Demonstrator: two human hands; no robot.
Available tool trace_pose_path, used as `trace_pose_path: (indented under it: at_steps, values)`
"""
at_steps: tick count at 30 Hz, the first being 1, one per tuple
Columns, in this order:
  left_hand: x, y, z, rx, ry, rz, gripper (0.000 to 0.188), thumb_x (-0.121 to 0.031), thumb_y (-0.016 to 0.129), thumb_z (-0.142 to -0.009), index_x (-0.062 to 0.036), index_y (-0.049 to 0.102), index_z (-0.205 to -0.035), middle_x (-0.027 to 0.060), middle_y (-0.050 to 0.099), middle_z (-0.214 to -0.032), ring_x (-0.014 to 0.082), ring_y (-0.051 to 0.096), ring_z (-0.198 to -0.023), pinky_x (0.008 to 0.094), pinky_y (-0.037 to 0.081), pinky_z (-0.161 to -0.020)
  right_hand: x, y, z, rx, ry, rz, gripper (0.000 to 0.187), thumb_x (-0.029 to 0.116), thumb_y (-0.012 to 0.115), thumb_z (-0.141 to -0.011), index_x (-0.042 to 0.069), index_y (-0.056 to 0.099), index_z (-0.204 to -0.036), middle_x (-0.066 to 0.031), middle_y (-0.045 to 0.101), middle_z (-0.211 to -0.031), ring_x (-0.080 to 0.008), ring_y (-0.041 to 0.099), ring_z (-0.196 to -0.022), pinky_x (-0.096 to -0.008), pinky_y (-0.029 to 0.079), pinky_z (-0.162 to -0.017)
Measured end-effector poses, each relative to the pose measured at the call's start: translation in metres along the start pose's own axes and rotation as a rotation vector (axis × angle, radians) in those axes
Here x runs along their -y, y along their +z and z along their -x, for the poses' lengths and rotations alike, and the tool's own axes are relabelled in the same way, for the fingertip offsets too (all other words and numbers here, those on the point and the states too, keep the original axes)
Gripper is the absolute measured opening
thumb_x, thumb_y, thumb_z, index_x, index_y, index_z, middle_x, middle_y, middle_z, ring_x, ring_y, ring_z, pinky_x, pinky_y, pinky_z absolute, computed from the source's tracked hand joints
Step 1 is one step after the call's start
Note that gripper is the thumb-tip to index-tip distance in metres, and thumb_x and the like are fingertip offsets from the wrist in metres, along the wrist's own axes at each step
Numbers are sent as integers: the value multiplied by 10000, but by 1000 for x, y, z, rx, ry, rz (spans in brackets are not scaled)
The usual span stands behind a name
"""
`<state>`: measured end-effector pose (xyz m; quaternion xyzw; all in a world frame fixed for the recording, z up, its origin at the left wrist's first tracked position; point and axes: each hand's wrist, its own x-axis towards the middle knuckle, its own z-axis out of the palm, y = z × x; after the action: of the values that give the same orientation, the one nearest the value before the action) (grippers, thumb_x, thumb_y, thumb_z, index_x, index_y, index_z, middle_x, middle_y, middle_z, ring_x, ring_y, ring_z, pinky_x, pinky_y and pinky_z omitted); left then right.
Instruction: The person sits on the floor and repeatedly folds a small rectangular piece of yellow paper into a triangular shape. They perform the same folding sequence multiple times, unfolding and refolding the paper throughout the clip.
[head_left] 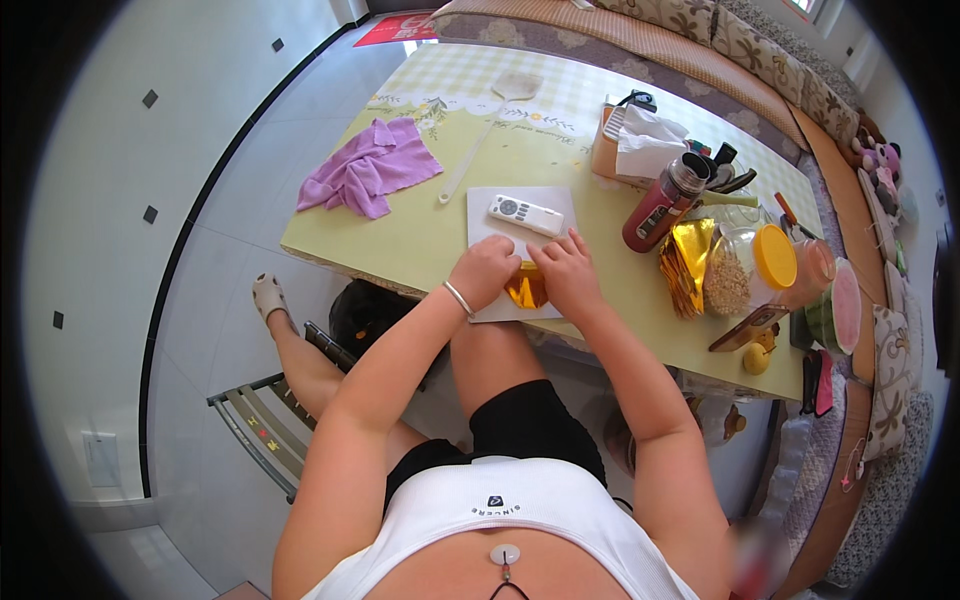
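Note:
A small piece of shiny gold foil paper (pixel 527 288) lies over the near part of a white sheet or board (pixel 483 222) at the table's front edge. My left hand (pixel 487 270), a silver bangle at its wrist, is closed at the foil's upper left corner. On the other side, my right hand (pixel 568 275) pinches the upper right edge between thumb and forefinger, its other fingers loosely stretched. The fingertips are partly hidden. Just beyond both hands, a white remote control (pixel 525 214) rests across the white sheet.
To the left lie a purple cloth (pixel 372 170) and a pale fly swatter (pixel 468 158). On the right stand a tissue box (pixel 607 143), a red bottle (pixel 658 208), a stack of gold foil (pixel 687 262), a yellow-lidded jar (pixel 728 285), a phone (pixel 748 328) and a cut watermelon (pixel 845 305).

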<state>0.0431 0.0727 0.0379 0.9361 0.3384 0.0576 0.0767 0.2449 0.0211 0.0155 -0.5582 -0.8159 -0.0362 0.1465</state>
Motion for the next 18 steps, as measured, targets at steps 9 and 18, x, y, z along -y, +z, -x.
trace_pose_path:
  at_steps: [9,18]
  values:
    - [18,27,69,-279,82,8,476,-38,542,-871,12,600,-1341,176,566,-1451,320,529,-1363,406,433,-1135,-9,2,68,-22,35,-174,495,242,624,-958,48,554,-1408,-123,538,-1487,-299,432,-1441,-462,318,-1201]
    - [-3,15,92,-440,112,204,323,5,672,-772,1,703,-1093,145,674,-1181,344,630,-1128,428,510,-1005,14,-19,103,-223,6,-298,344,116,714,-850,29,663,-1178,-121,648,-1271,-319,589,-1195,-462,448,-1054]
